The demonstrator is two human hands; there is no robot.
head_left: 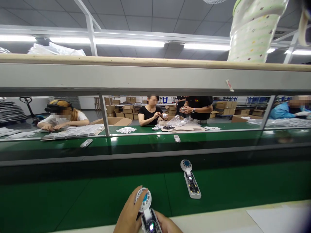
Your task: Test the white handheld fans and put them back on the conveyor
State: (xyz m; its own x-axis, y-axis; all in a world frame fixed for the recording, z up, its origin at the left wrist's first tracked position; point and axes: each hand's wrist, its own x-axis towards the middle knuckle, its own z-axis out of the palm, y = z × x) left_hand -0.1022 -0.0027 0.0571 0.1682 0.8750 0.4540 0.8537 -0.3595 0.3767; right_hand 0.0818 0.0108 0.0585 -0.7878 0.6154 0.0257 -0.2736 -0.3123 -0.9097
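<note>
A white handheld device with a round, slotted head and blue centre (pixel 146 201) is between my hands at the bottom middle. My left hand (pixel 130 210) grips its head from the left, fingers over the rim. On the right, my right hand (pixel 166 223) holds the lower body, where a dark circuit board and a lit white light show. A similar device (pixel 191 184) lies on the green surface (pixel 109 191) to the right, its board exposed and a light on.
Beyond the near surface runs a green belt (pixel 136 140) with two small white devices (pixel 86 143) (pixel 177 138). Several people work opposite, among white parts (pixel 126 129) and cardboard boxes. A shelf beam (pixel 145 77) crosses above; white paper (pixel 277 220) lies at the lower right.
</note>
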